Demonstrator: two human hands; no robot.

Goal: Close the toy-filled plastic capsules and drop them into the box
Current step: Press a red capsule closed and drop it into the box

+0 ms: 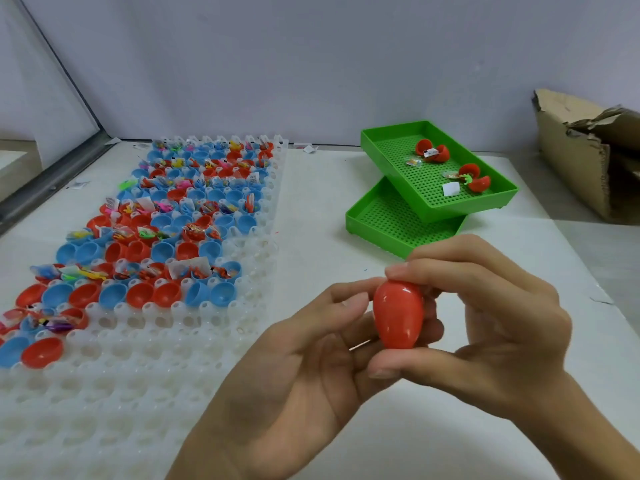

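- Two hands are meeting above the white bench [450, 427]: the left hand [294, 362] and right hand [495, 327] are each wrapping a curled grip around one closed red capsule [398, 315].
- Left of the grip, a white holder tray [138, 358] is carrying open red and blue capsule halves [166, 237].
- Beyond it, two stacked green trays [429, 188] are sitting.
- Far right, a cardboard box [585, 157] is standing.

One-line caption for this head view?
Both hands grip a closed red capsule beside the white rack of open capsules.
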